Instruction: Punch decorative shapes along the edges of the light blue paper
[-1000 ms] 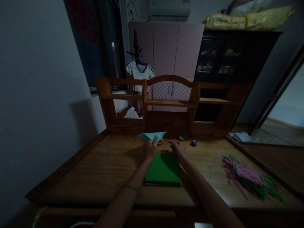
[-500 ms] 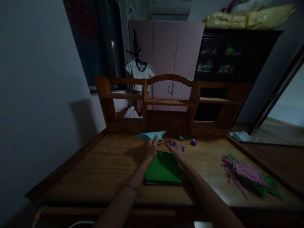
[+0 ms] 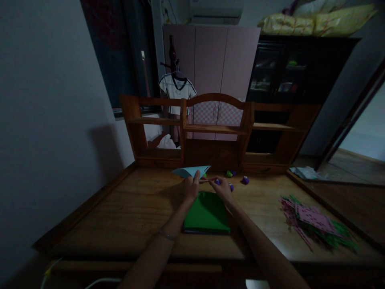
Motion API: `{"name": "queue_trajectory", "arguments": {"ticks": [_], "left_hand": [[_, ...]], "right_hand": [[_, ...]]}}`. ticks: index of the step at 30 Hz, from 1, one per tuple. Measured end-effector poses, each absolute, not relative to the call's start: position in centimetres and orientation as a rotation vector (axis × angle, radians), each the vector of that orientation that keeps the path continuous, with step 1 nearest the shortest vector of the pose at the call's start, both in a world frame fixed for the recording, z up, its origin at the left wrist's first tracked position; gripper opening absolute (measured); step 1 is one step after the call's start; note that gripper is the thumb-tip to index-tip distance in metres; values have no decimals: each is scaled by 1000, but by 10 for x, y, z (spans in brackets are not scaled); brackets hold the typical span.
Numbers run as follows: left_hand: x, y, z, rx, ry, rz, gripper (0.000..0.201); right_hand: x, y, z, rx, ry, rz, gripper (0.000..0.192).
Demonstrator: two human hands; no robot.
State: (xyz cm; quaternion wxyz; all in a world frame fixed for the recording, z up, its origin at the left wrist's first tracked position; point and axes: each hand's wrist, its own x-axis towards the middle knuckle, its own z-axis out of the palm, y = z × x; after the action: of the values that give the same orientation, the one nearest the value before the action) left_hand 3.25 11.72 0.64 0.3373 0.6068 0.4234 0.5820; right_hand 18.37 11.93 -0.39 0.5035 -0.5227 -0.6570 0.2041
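My left hand (image 3: 191, 188) is closed on a light blue sheet (image 3: 188, 171), thumb on top. The sheet is curved and has a row of dark marks or holes along its right edge. My right hand (image 3: 221, 188) is closed in a pinch just right of it, its fingertips at something thin that is too small to make out. Behind and beside the right fingers are small purple balls (image 3: 231, 187). Below both hands a green book-like block (image 3: 207, 214) lies flat on the wooden desk (image 3: 135, 208).
Another purple ball (image 3: 245, 180) and a green-and-purple piece (image 3: 230, 174) lie farther back. At the right is a pile of pink and green punched strips (image 3: 315, 220). A wooden shelf unit (image 3: 215, 129) borders the desk's back, with a wall at the left.
Both hands stay almost in place, with the light blue sheet still in the left. The view has shifted very slightly.
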Motion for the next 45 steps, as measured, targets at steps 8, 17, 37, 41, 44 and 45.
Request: {"name": "queue_trajectory", "arguments": {"ticks": [8,17,37,41,44,45], "left_hand": [[33,114,10,1577,1098,1503,54],[35,115,7,1595,1128,1487,55],[34,114,6,1710,1417,1458,55],[34,115,4,1807,1448,1424,58],[35,114,5,1828,1448,1422,59],[35,114,5,1827,1445,1423,59]], "right_hand": [[184,120,-4,-1281,-1560,507,23],[184,121,-5,-1299,-1552,489,24],[184,119,-3,-1244,-1551,537,28],[183,119,-4,-1218,-1540,579,29],[183,119,-4,-1218,-1517,601,29],[183,120,-4,-1222,-1516,606,29]]}}
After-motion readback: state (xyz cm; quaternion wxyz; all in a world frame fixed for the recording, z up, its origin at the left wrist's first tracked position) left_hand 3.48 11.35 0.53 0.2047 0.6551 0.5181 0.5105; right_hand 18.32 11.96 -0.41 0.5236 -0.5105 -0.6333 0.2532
